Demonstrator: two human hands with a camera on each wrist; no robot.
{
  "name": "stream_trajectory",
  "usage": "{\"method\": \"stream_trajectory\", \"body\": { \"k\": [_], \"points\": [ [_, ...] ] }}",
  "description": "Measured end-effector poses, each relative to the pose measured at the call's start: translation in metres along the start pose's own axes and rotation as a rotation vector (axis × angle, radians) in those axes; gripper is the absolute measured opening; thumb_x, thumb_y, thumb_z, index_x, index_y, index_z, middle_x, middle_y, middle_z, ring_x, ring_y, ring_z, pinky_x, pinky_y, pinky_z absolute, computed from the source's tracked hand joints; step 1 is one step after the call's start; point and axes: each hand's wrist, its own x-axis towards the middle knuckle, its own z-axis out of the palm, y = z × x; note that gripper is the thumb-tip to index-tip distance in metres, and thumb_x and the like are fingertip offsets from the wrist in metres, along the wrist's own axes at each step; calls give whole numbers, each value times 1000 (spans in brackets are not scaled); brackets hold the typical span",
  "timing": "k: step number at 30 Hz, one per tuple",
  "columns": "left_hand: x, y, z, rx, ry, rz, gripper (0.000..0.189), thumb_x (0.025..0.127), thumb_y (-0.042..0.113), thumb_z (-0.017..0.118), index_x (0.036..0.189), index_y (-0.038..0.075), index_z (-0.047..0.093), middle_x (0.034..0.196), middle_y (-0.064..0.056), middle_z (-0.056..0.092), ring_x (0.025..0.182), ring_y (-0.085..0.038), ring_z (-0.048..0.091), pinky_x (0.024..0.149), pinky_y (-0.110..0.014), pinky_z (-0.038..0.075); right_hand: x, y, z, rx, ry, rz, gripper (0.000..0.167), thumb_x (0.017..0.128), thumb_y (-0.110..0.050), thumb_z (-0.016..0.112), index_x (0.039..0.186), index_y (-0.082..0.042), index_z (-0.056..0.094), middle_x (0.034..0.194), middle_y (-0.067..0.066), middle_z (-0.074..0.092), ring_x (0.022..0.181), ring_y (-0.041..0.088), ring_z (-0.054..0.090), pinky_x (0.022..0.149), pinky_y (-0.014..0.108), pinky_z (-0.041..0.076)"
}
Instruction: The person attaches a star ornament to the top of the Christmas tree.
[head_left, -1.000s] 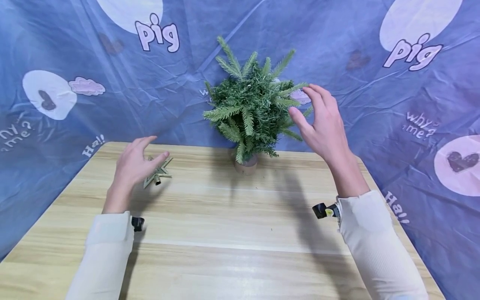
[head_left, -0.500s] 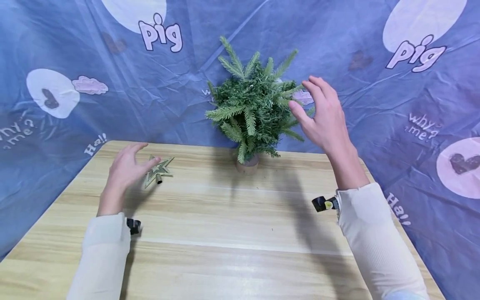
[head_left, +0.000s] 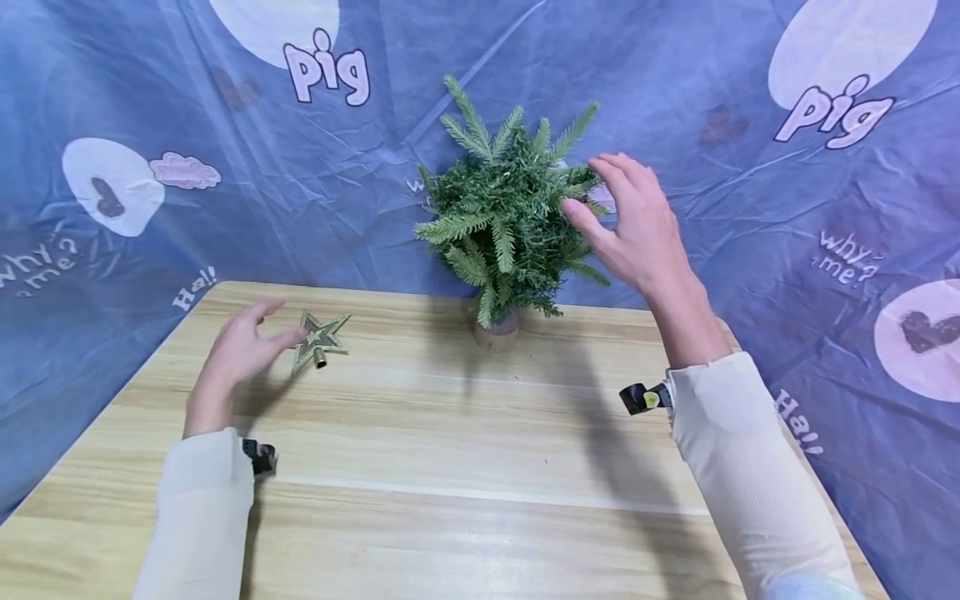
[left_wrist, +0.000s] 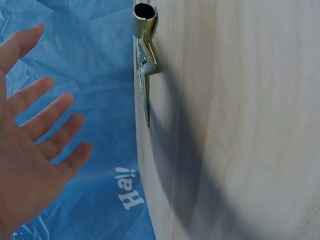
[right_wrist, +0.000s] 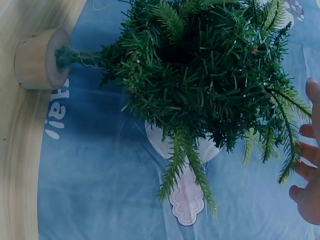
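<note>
A small artificial Christmas tree (head_left: 510,217) stands upright near the table's back edge on a round wooden base (head_left: 497,335). My right hand (head_left: 637,225) is raised at its right side, fingers spread and gently bent, with nothing gripped; whether the fingertips touch the branches I cannot tell. In the right wrist view the tree (right_wrist: 200,75) and its base (right_wrist: 42,59) show sideways. A gold star tree topper (head_left: 321,337) with a short tube socket (left_wrist: 145,20) lies on the table at the left. Beside it, my left hand (head_left: 243,346) hovers with fingers apart, holding nothing.
The pale wooden table (head_left: 450,450) spans the foreground. Behind and around it hangs a blue printed cloth (head_left: 300,192), close behind the tree. Small dark bits lie on the tabletop. A black wrist camera (head_left: 261,458) sits at the left cuff.
My left hand has moved left and down, uncovering more of the star. The right hand has risen slightly, then shifted left toward the tree. Tree and star stay where they were.
</note>
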Motion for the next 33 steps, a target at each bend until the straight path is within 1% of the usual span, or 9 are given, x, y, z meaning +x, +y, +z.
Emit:
{"method": "stream_trajectory", "body": {
  "k": [3,6,10,16,20,24,26,29,33],
  "points": [
    [0,-5,0,-14,-27,-7,90,94,53,65,157,-1,30,155,-34,31,136,-57,32,104,-72,30,3,-2,2,-11,-5,-15,65,100,-46,58,150,-6,48,156,13,43,149,28,27,123,39,6],
    [0,-8,0,-21,-49,-23,92,94,53,66,156,-4,29,154,-35,31,137,-57,30,106,-72,29,4,-3,3,-26,-18,-13,65,100,-47,58,149,-5,49,156,14,42,150,29,25,123,40,6],
    [1,-12,0,-28,-68,-38,93,93,53,67,156,-4,28,155,-36,30,138,-57,28,106,-72,27,6,-4,4,-38,-38,-11,65,100,-47,58,149,-5,49,157,15,40,151,29,22,124,40,5],
    [1,-16,0,-48,-131,-76,101,91,55,69,158,-3,21,156,-37,24,140,-58,25,107,-73,25,9,-4,6,-51,-47,-3,66,100,-48,57,149,-5,49,158,14,40,149,30,27,123,38,4],
    [2,-17,1,-78,-179,-99,106,89,55,71,160,-1,17,158,-37,18,141,-59,21,108,-74,22,10,-3,7,-55,-47,13,66,100,-49,57,149,-6,50,157,13,42,146,30,32,123,42,15],
    [5,-20,3,-97,-218,-90,106,89,53,72,160,-1,14,161,-35,14,143,-59,17,108,-75,19,10,-3,9,-49,-32,16,66,99,-49,58,148,-5,51,155,13,44,143,31,35,118,46,27],
    [7,-22,6,-104,-229,-77,105,89,51,72,160,-2,15,161,-34,16,143,-58,18,109,-74,20,10,-3,10,-47,-21,11,65,100,-48,58,147,-4,51,154,13,45,142,31,36,118,46,28],
    [8,-25,11,-135,-239,-72,104,89,46,75,159,-4,17,159,-34,21,141,-56,25,110,-71,23,9,-4,10,-46,-20,11,65,100,-48,57,147,-3,51,154,13,45,142,31,36,118,45,27],
    [11,-28,16,-151,-254,-81,103,88,41,77,158,-7,17,158,-36,20,141,-57,24,111,-69,23,8,-2,10,-51,-27,21,67,101,-48,55,148,-1,49,154,15,45,144,31,35,119,44,25]
  ]
}}
